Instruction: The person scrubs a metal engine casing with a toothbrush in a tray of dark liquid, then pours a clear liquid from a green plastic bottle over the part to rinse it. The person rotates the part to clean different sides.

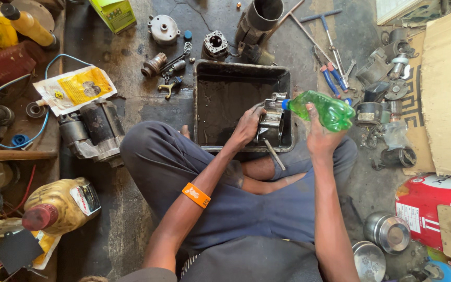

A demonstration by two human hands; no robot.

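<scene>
Grimy workshop floor point(131, 224) underlies everything; right hand point(319, 137) wraps tight around a tilted green plastic bottle point(325, 109), its neck at a grey metal engine part point(271, 121); left hand point(246, 127) clasps that part inside the black tray point(200, 107); blue-handled tools point(334, 78) lie nearby.

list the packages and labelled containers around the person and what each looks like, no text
Green plastic bottle: tilted in the right hand, blue cap over the metal part held by the left hand.
White-and-yellow pouch: flat, upper left.
Green-yellow carton: top edge.
Amber oil jug: red cap, lower left.
Red-and-white pack: lower right.
</scene>
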